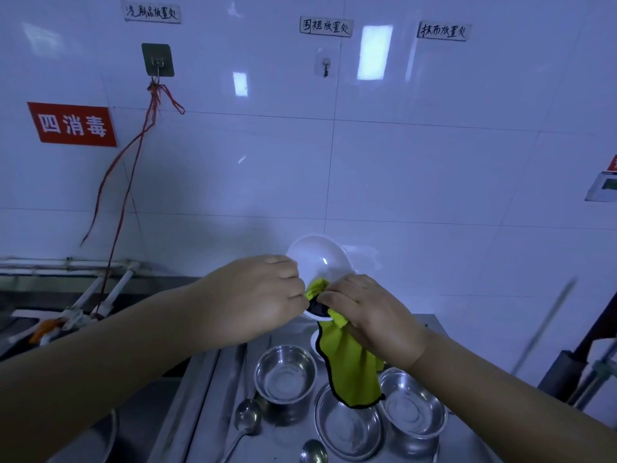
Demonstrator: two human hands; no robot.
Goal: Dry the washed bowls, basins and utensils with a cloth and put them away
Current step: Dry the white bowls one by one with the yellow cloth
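Left hand [253,299] grips a tilted white bowl [317,262] while right hand [370,312] pinches a green cloth [350,369] against it, above steel bowls [285,372] on the tabletop [213,396].

White tiled wall [400,162] carries a red sign [72,124], hooks [157,60] and labels [326,26] above a steel counter [213,379].

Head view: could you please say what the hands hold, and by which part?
The left hand grips the white bowl by its rim; the right hand pinches the yellow-green cloth at its bunched top end.
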